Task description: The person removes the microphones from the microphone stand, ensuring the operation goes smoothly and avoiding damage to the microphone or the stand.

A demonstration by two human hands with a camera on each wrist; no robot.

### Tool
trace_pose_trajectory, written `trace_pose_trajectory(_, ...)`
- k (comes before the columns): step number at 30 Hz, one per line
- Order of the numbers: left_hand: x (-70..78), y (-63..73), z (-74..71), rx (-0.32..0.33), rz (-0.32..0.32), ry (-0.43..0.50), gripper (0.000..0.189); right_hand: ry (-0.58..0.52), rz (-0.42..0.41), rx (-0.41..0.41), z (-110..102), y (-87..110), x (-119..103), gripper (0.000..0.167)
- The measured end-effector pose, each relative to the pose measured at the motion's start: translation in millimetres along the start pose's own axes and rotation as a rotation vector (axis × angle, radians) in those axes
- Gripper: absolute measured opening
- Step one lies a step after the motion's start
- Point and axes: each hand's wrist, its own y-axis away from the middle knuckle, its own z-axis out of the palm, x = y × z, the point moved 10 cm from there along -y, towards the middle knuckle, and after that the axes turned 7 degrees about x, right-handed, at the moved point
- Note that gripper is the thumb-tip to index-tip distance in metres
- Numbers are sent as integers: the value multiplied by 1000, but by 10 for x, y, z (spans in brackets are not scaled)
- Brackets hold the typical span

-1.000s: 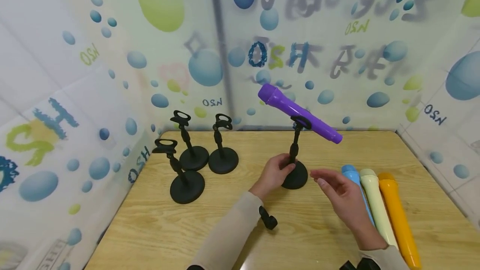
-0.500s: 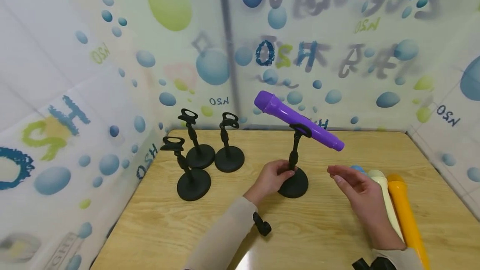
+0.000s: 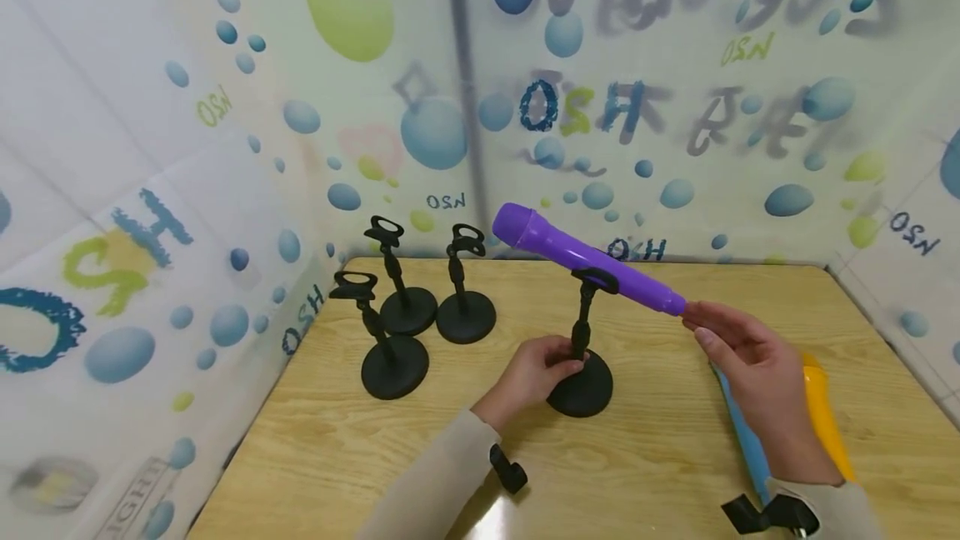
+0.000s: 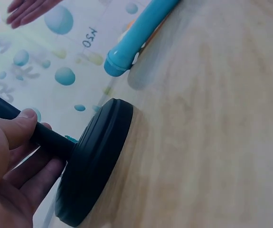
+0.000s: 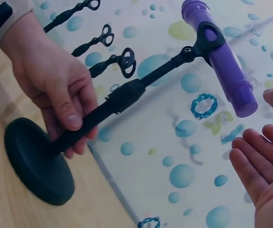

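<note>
A purple microphone (image 3: 588, 257) sits tilted in the clip of a black desktop stand (image 3: 582, 386), its head up to the left. My left hand (image 3: 534, 377) grips the stand's lower pole just above the round base; thumb and fingers wrap it in the left wrist view, beside the base (image 4: 96, 161). My right hand (image 3: 757, 373) is held open at the microphone's tail end, fingers fairly straight. In the right wrist view a small gap shows between the fingers of the right hand (image 5: 264, 175) and the purple microphone (image 5: 226, 71).
Three more black stands with empty clips, one of them the front stand (image 3: 393, 365), are grouped at the table's left. At the right lie a blue microphone (image 3: 742, 432) and an orange microphone (image 3: 825, 407), partly behind my right hand. A bubble-patterned curtain (image 3: 360, 132) encloses the wooden table (image 3: 315, 457).
My left hand has drawn the stand and purple microphone closer to me and slightly left. My right hand has moved right, then up to the microphone's tail, still open.
</note>
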Motion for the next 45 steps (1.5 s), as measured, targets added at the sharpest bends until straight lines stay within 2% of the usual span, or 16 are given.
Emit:
trace_pose_trajectory(2, 10, 53, -14, -4, -4, 11, 19, 29, -9, -3, 26, -31, -63, 36)
trace_pose_trajectory(8, 19, 215, -19, -6, -14, 47, 17, 228, -85, -31, 151, -127, -309, 37)
trace_pose_trajectory(17, 93, 367, 7, 0, 30, 28, 14, 359, -101, -141, 469, -190, -571, 38)
trace_pose_trajectory(22, 104, 410, 15, 8, 30, 17, 14, 336, -192, -283, 764, -198, -779, 42)
trace_pose_trajectory(26, 136, 427, 19, 8, 32, 1, 14, 305, -262, -352, 959, -190, -940, 45)
trace_pose_trajectory(32, 163, 434, 18, -14, 25, -6, 14, 279, -340, -396, 1163, -181, -1099, 46)
trace_pose_trajectory(36, 164, 423, 14, -41, 14, 0, 15, 311, -367, -409, 1260, -187, -1172, 46)
trace_pose_trajectory(45, 199, 408, 35, -74, 57, 31, 20, 318, -355, -437, 1415, -218, -1238, 43)
